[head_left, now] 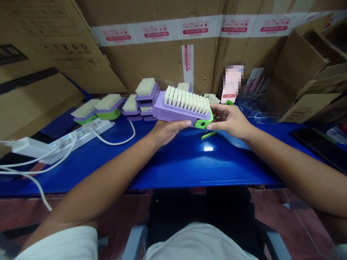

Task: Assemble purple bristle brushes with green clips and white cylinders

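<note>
A purple scrubbing brush (176, 115) with rows of cream bristles, turned upward, is held above the blue table. My left hand (166, 133) grips its purple body from below, thumb along the near side; the other fingers are hidden beneath it. My right hand (230, 121) closes around the right end, its thumb by the green end piece (202, 124) with a round hole. Just under the brush, a bright green loop-shaped part (208, 135) shows near the tabletop.
More purple brushes (108, 102) are lined up and stacked at the back left. A white power strip (78, 139) with cables lies before them. A phone with a pink screen (232, 83) stands at the back; a dark phone (320, 144) lies right. Cardboard boxes (162, 50) wall the table's rear.
</note>
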The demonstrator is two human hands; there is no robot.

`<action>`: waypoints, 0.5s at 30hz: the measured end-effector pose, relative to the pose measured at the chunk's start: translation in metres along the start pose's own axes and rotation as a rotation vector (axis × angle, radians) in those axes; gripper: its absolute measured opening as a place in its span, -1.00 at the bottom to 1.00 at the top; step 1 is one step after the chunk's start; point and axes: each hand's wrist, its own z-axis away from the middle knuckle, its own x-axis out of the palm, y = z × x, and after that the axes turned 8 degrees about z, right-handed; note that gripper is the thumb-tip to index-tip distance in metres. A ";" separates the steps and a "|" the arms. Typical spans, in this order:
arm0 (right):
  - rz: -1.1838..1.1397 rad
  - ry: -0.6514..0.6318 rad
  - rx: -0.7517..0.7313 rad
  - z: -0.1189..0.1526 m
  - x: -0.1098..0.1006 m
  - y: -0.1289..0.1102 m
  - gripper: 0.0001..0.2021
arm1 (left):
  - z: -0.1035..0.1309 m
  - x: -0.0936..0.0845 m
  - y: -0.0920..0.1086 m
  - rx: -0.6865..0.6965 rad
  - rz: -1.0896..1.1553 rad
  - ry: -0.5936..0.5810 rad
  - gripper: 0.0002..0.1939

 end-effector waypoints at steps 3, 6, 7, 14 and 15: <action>0.002 -0.002 0.001 0.000 0.000 0.000 -0.23 | 0.001 0.000 0.001 -0.007 -0.001 0.007 -0.14; 0.007 -0.012 -0.004 0.000 0.000 0.000 -0.22 | 0.001 0.001 0.001 -0.003 -0.002 0.007 -0.14; 0.005 -0.016 -0.005 0.000 -0.001 0.000 -0.21 | 0.001 0.001 0.001 -0.003 -0.002 0.005 -0.14; -0.011 -0.011 -0.002 0.000 -0.001 0.002 -0.22 | 0.001 0.000 0.000 -0.003 -0.004 0.005 -0.16; -0.010 -0.012 -0.005 0.000 -0.001 0.002 -0.22 | 0.001 0.000 -0.001 -0.005 -0.004 0.005 -0.16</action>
